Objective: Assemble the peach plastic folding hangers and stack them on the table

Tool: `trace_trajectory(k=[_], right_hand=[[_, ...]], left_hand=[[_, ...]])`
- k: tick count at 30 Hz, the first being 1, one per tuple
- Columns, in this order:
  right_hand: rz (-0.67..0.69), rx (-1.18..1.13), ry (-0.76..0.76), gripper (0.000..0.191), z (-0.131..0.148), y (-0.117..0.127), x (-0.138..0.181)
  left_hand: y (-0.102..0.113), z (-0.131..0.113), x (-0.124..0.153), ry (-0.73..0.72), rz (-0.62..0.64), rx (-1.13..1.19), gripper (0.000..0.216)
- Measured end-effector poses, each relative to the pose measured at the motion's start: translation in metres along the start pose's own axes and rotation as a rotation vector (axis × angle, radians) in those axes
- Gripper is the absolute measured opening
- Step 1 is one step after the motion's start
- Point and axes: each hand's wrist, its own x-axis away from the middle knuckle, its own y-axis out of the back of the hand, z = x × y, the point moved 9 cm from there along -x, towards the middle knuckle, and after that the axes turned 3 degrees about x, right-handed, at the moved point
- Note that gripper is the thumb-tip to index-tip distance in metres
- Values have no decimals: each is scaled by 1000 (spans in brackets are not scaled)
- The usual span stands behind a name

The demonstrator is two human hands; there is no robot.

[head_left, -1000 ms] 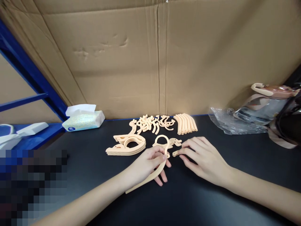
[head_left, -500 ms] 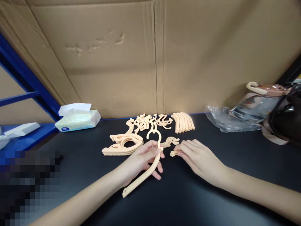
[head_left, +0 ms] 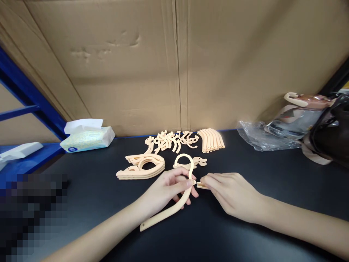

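Hands (head_left: 165, 185) (head_left: 236, 194) angled inward, both pinching pale parts (head_left: 174, 210) (head_left: 202, 186)

Beige hooked piece (head_left: 174, 209) in left grip (head_left: 169, 185), short piece (head_left: 202, 186) in right grip (head_left: 233, 194)

Hanger (head_left: 163, 215): smooth plastic, it seems, looking matt here
Bench (head_left: 272, 174): smooth, catching a soft sheen
Cardboard (head_left: 122, 91): matt, creased and dented
Bag (head_left: 255, 140): thin plastic, glossy, all crinkles
Tissue (head_left: 84, 125): matt paper
Bottle (head_left: 300, 122): see-through, glossy lid (head_left: 313, 100)
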Motion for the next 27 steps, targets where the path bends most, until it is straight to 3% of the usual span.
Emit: trace_trajectory(k=[11, 19, 27], right_hand=[[152, 21, -60, 21, -7, -17, 2], [67, -167, 7, 12, -3, -5, 1], [-49, -5, 63, 29, -1, 0, -3]], left_hand=[[4, 2, 1, -26, -49, -32, 37], [5, 0, 0, -50, -32, -2, 30], [1, 0, 3, -29, -18, -15, 29]])
